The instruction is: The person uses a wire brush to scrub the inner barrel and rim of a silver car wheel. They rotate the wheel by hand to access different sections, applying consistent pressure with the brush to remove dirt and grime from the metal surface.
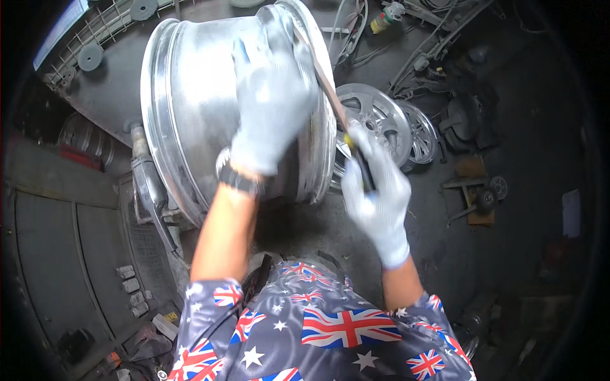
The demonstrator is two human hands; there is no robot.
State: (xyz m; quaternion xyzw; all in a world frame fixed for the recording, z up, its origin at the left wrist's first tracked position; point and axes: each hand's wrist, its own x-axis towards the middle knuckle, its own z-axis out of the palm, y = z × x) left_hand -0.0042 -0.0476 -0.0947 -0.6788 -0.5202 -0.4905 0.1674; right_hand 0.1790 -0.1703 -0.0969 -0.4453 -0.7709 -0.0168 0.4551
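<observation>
A large bare-metal alloy wheel (205,95) lies on its side before me, its polished barrel facing up. My right hand (376,195), in a pale knit glove, grips the black and yellow handle of a long flat file (329,88). The brownish blade slants up and left along the wheel's right rim lip (329,52). My left hand (274,100), gloved too, reaches over the barrel, its blurred fingers at the file's far end. Whether they grip the blade or only press near it cannot be told. A dark watch (238,180) is on the left wrist.
A grey power tool (148,178) hangs left of the wheel. More alloy wheels (374,119) lean at the right on the floor. Round discs (90,57) sit along the wire rack at upper left. Cables and hoses (352,33) trail behind, near a yellow-labelled bottle (386,19).
</observation>
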